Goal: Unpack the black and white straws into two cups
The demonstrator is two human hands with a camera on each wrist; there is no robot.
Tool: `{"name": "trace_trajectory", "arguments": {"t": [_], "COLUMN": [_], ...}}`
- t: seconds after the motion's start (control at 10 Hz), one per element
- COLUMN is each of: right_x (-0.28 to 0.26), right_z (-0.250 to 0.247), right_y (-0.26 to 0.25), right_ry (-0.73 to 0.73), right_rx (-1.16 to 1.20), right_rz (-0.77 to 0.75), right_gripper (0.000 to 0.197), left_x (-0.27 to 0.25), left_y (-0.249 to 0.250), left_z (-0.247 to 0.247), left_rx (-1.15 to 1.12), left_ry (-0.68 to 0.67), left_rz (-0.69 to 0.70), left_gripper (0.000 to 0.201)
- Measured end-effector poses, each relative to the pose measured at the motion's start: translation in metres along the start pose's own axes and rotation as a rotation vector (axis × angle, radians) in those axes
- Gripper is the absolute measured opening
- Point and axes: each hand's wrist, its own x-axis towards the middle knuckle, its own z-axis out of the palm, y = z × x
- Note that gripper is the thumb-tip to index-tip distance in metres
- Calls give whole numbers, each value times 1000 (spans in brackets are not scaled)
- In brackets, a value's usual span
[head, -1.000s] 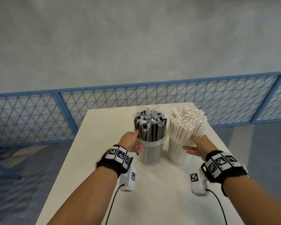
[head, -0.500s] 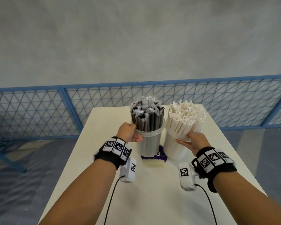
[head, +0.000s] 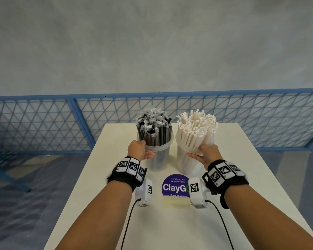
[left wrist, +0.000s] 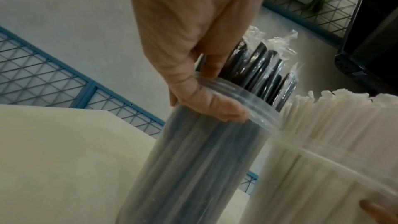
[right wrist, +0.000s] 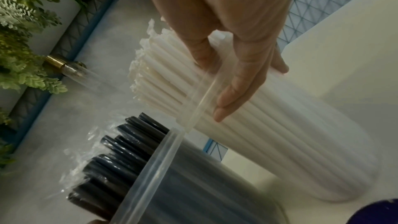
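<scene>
Both forearms reach forward, the left hand (head: 138, 150) and right hand (head: 207, 154) each curled in a grip.

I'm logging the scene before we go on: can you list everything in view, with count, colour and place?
Cups: two, clear plastic, side by side on the table.
Black straws: a bundle, clear-wrapped, in the left cup.
White straws: a bundle, in the right cup.
Sticker: one, purple, on the table before the cups.
Table: one, cream.
Fence: blue mesh, behind the table.
Plants: green, seen from the right wrist.
Left hand: grips the left cup's rim.
Right hand: grips the right cup's rim.
</scene>
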Motion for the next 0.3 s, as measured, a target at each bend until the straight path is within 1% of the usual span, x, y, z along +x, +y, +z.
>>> {"name": "trace_trajectory", "arguments": {"t": [0.1,0.2,0.3], "right_x": [7,-3,-18], "right_z": [2,3,-7], "right_y": [3,1,6], "right_ry": [-14,-23,-46], "right_rx": [56,12,-75], "right_rz": [-33,-51,-65], "right_gripper": [54,50,57], "left_x": [6,6,0], "left_y": [-5,-5,-14], "left_z": [-2,-3,-9], "left_rx": [15,38,16], "left_ry": [-11,21,51], "left_rz": [7,21,62], "left_gripper": [35,41,55]}}
